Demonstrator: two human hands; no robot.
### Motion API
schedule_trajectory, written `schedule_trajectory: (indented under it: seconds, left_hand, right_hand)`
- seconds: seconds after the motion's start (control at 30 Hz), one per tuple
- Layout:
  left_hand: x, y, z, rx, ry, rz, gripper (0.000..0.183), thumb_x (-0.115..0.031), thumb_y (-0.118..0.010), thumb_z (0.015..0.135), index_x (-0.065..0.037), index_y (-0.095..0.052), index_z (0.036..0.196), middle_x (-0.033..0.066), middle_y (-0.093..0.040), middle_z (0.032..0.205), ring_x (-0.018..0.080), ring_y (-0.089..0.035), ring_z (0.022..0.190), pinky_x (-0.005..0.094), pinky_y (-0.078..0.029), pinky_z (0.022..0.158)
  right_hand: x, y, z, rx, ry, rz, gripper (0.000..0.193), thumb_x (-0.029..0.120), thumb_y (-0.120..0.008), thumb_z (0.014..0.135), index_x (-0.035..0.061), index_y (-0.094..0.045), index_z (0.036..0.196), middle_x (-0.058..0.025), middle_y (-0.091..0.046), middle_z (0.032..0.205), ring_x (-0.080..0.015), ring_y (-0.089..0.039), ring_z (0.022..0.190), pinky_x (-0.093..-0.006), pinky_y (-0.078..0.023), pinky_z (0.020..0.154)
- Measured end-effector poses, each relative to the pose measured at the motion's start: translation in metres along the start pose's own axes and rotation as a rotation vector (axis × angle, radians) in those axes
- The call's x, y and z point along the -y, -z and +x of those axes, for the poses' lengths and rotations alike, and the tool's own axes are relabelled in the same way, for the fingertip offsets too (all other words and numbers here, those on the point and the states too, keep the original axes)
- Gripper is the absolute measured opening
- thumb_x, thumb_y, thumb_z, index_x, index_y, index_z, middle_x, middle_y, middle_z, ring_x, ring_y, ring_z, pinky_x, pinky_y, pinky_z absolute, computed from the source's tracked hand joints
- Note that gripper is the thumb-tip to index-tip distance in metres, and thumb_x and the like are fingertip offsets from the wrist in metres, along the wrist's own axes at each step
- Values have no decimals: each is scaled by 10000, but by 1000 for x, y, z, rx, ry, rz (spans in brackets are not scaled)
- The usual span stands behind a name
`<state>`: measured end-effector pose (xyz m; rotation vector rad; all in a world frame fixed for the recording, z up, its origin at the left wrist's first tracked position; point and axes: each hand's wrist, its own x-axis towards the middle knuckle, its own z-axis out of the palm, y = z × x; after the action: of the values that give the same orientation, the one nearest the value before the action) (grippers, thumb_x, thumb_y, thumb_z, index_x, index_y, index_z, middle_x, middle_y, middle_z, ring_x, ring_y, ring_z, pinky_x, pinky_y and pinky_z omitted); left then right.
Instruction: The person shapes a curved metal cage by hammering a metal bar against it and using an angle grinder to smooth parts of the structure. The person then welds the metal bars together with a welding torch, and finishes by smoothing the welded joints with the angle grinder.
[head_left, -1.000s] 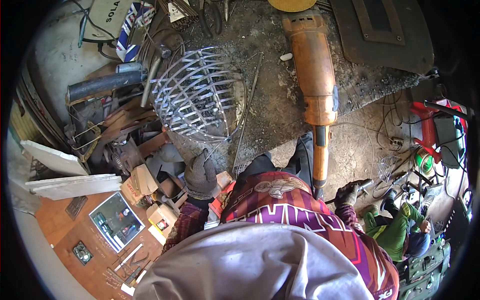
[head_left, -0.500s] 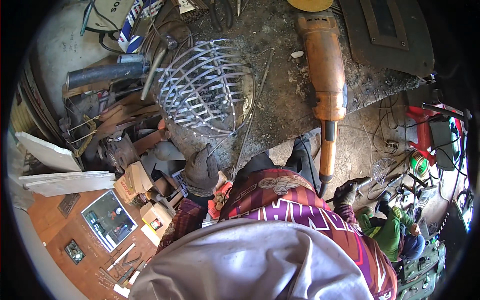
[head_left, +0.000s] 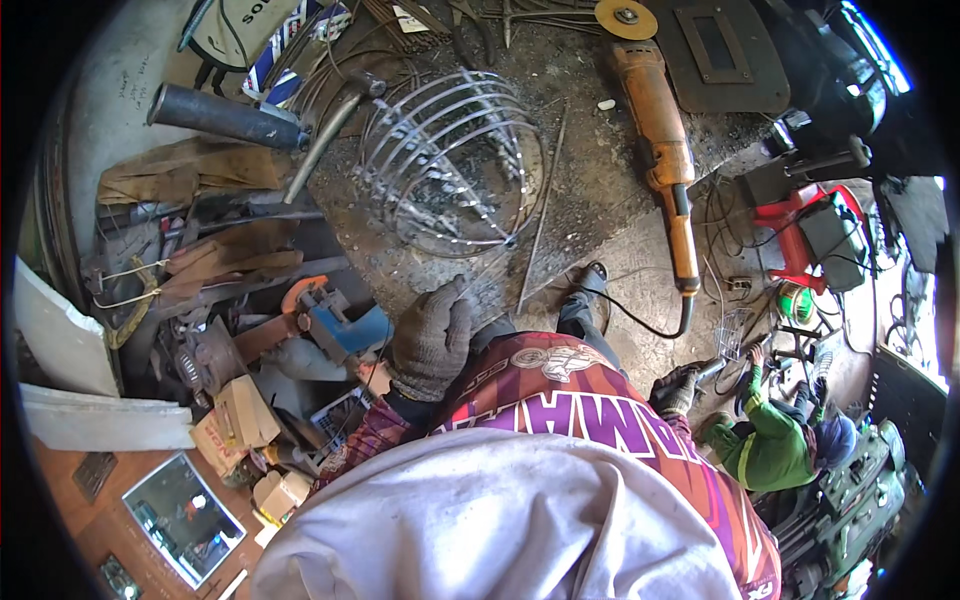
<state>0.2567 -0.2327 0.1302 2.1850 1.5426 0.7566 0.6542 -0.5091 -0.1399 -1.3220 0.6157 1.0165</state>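
1 wire basket [head_left: 440,160] rests on the workbench [head_left: 580,190].

Gloved L hand [head_left: 432,340] fwd, R hand [head_left: 675,390] clenched.

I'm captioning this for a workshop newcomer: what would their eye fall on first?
Probably the rounded cage of bent, silvery metal rods at the upper middle, lying on the dark, gritty worktable. To its right lies a long, orange-brown grinder with a round yellow disc at its far end. Below the cage, near the table's edge, is the grey knit-gloved left hand.
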Motion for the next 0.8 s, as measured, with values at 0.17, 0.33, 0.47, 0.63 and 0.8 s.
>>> schedule_trajectory:
  seconds: [0.17, 0.33, 0.47, 0.63, 0.8]
  left_hand:
    - [17, 20, -2, 124, -109, -270, 247, -98, -641, 970, -10, -674, 1198, 201, -724, 1073, 360, -716, 973, 410, -560, 839]
    - [43, 20, -11, 50, -156, -453, 270, -168, -684, 974, -41, -667, 1213, 194, -729, 1041, 355, -723, 944, 408, -574, 797]
    - [52, 21, -18, 128, -188, -530, 289, -151, -616, 1012, -29, -658, 1271, 173, -713, 1135, 322, -709, 1000, 385, -550, 865]
    - [58, 23, -20, 102, -243, -560, 290, -157, -619, 1012, -36, -660, 1273, 173, -715, 1107, 299, -706, 1003, 378, -550, 867]
    - [62, 16, -25, 67, -281, -584, 292, -167, -628, 1009, -36, -662, 1268, 172, -718, 1114, 299, -705, 1015, 378, -550, 878]
  right_hand:
    - [-43, 6, -54, -110, 57, 110, 356, 564, -610, 968, 229, -546, 865, 105, -453, 670, -116, -408, 522, -314, -361, 521]
    - [-75, 20, -100, -3, 129, 176, 350, 560, -588, 982, 216, -558, 931, 88, -474, 676, -133, -423, 500, -331, -380, 495]
    - [-86, 25, -137, -26, 183, 211, 348, 560, -589, 981, 214, -559, 949, 86, -480, 680, -134, -431, 502, -332, -388, 497]
    - [-94, 27, -163, -26, 242, 245, 348, 559, -591, 981, 212, -560, 973, 83, -488, 685, -135, -441, 506, -333, -399, 499]
    - [-95, 26, -177, -14, 300, 286, 350, 558, -592, 980, 210, -561, 996, 81, -495, 690, -136, -450, 509, -335, -409, 502]
